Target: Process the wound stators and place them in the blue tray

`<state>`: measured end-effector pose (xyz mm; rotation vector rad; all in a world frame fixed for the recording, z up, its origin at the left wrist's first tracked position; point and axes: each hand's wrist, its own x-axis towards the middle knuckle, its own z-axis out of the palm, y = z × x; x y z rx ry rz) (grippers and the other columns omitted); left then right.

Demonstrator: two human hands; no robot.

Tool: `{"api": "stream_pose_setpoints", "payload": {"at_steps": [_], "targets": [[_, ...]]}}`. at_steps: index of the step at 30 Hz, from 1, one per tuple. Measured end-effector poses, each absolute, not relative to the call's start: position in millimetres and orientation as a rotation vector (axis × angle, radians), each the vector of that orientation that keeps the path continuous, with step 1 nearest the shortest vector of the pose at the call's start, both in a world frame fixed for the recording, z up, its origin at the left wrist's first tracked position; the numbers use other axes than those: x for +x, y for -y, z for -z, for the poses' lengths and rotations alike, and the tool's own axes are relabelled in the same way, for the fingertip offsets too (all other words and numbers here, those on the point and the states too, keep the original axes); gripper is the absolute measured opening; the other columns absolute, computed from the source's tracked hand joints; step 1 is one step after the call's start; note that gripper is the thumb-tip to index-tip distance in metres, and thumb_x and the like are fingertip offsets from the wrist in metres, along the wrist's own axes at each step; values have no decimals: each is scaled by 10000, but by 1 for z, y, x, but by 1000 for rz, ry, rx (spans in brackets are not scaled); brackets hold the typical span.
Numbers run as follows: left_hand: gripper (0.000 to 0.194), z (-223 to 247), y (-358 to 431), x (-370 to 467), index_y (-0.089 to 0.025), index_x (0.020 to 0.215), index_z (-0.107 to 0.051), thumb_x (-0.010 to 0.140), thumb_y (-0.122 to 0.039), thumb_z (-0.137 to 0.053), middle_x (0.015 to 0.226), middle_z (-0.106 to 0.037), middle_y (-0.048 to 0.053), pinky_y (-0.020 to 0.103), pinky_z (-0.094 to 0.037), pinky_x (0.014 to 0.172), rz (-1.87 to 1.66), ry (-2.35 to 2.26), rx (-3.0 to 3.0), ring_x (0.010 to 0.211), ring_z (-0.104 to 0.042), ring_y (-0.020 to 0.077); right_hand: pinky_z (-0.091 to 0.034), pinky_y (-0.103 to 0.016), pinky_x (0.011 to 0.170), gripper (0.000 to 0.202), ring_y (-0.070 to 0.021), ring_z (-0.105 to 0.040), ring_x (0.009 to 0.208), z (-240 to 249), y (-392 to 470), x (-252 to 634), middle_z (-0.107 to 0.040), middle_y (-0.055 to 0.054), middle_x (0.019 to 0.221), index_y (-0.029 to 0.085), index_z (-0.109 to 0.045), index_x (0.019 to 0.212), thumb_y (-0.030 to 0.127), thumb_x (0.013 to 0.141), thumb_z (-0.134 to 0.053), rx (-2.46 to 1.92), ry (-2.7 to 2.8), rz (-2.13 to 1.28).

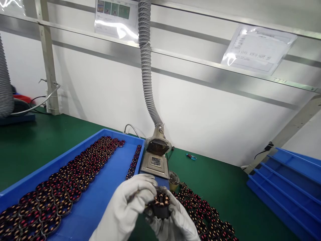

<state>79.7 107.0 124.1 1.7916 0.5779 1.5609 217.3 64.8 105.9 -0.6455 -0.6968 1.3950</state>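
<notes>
Both hands wear white gloves and meet around a motor stator [162,209], a dark ring with copper windings inside. My right hand [182,219] holds it from the right and below, fingers wrapped round its side. My left hand [127,201] is closed at its upper left, its fingertips bent close to the windings. Whether the left fingertips pinch something small cannot be made out. Just beyond the hands stands a solder pot [155,164] with a square opening of shiny metal. Similar stators [200,211] lie grouped on the green table to the right.
A blue tray [110,187] at the left holds many stators in rows. A grey exhaust hose [145,60] hangs down to a hood [157,145] behind the pot. Blue-handled cutters [191,156] lie on the table. Stacked blue trays [286,180] stand at the right.
</notes>
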Motion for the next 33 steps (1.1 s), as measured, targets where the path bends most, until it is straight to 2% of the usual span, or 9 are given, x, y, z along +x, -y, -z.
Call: {"api": "stream_pose_setpoints", "payload": {"at_steps": [3,6,9,13,17,22,25,29,33], "targets": [[156,-123,-107,73,-204,828,-715,770,-220,-571,944,-710,41,195,-516,812,-1486,-729,1764,921,-656,173,-411,-369,972,329,-208,-601,978,-104,-63,224,-681,-75,927,195,-723,882,367,616,-810,-663,738,-1376],[480,-124,-105,71,-243,1060,-684,590,-184,-760,1132,-657,54,251,-462,944,-1347,-624,2065,1054,-605,209,-438,-341,942,168,-185,-615,936,-104,-63,225,-687,-45,858,219,-726,796,354,699,-751,-660,738,-1401],[541,-128,-104,75,-211,998,-698,490,-56,-803,1099,-670,53,182,-443,934,-1324,-544,2207,1035,-605,168,-487,-323,870,147,-182,-627,875,-105,-62,221,-687,-41,843,225,-723,778,352,705,-746,-646,734,-1427],[543,-135,-103,79,-152,894,-712,385,-12,-837,983,-701,54,148,-460,871,-1361,-520,2135,942,-628,149,-509,-250,790,145,-150,-629,825,-108,-58,218,-690,-43,874,227,-720,800,317,695,-764,-630,680,-1479],[561,-137,-104,75,-158,948,-712,417,-16,-825,1039,-687,64,170,-449,902,-1282,-468,2084,986,-620,163,-499,-286,839,284,-184,-627,896,-110,-57,217,-685,-64,902,205,-723,856,385,646,-791,-637,660,-1547],[422,-135,-107,80,-199,888,-742,510,-12,-757,898,-717,30,181,-485,804,-1276,-368,1900,829,-646,149,-448,-352,934,350,-217,-607,981,-107,-61,217,-671,-93,1001,174,-715,883,362,605,-818,-665,702,-1486],[217,-130,-107,88,-204,727,-753,602,-52,-663,777,-721,28,216,-513,764,-1382,-401,1600,760,-657,162,-411,-335,974,342,-200,-615,957,-103,-66,216,-680,-95,950,157,-719,875,307,589,-833,-698,741,-1422],[72,-124,-106,89,-169,488,-666,553,-146,-645,528,-646,23,232,-526,562,-1447,-599,1143,527,-605,157,-413,-377,970,306,-209,-626,927,-98,-68,215,-685,-99,895,156,-718,852,298,603,-826,-686,746,-1455],[103,-128,-107,78,-168,683,-727,601,-201,-674,713,-700,50,262,-540,674,-1426,-662,1164,687,-650,183,-447,-439,919,351,-234,-632,923,-96,-66,216,-688,-103,874,163,-705,915,338,628,-809,-674,717,-1490]]}}
